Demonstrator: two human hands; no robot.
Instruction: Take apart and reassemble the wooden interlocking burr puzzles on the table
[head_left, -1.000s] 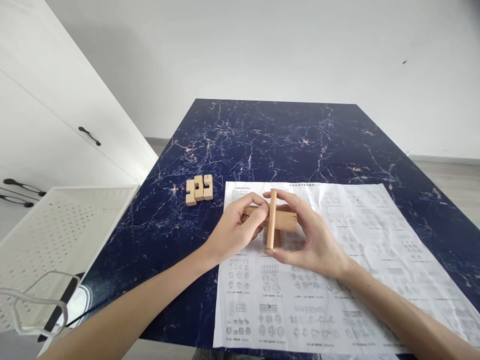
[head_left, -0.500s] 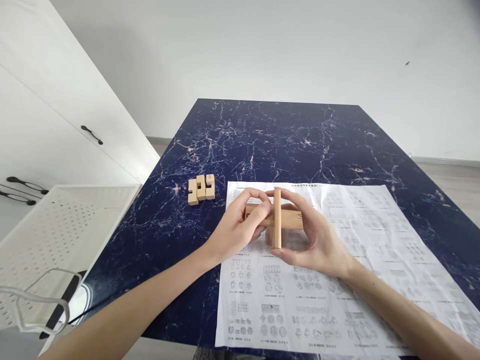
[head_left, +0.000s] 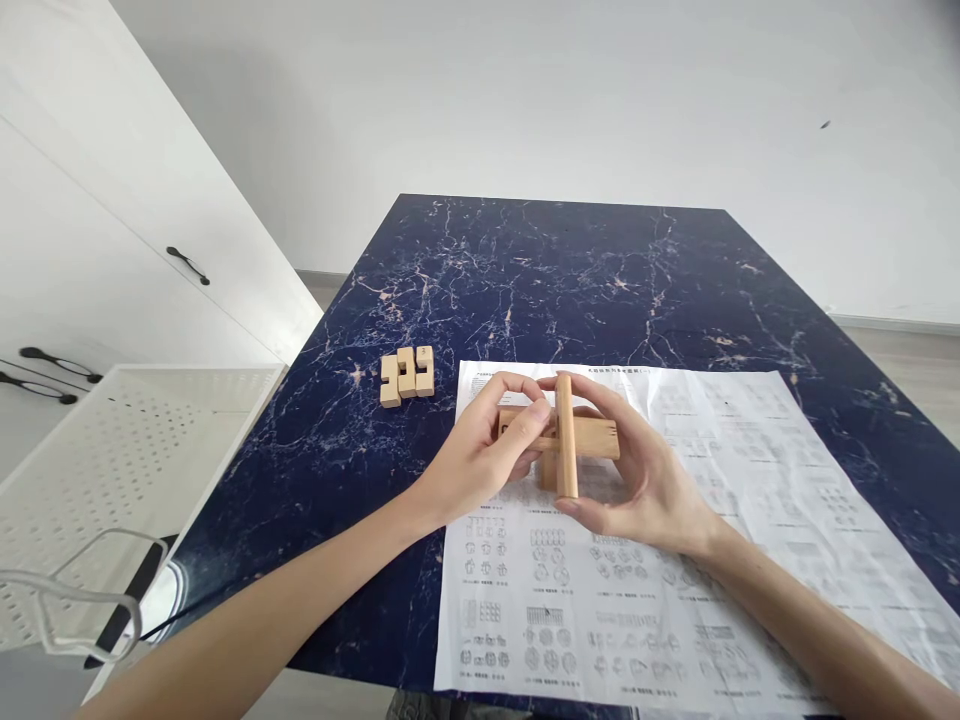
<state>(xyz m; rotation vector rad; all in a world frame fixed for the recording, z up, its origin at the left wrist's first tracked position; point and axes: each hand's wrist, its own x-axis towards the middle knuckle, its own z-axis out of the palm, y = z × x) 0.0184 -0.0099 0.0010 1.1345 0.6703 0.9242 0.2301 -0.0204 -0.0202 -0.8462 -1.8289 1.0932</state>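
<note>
I hold a partly joined wooden puzzle (head_left: 581, 438) of crossed bars just above a printed instruction sheet (head_left: 675, 540). My left hand (head_left: 480, 460) grips the left end of the horizontal bar, thumb on top. My right hand (head_left: 645, 480) cups the right side from behind, its fingers around the upright bar (head_left: 565, 435). Two or three loose notched wooden pieces (head_left: 406, 373) lie together on the dark blue marble table (head_left: 540, 280), to the left of the sheet and apart from both hands.
A white perforated tray (head_left: 112, 470) stands off the table's left edge, with a clear plastic object (head_left: 75, 600) and a black item (head_left: 124, 620) near it. White cabinets with black handles (head_left: 187, 266) line the left wall.
The puzzle and both hands have shifted slightly to the right in view. The upright bar sits a little more to the right along the horizontal bar. The loose pieces stay put.
</note>
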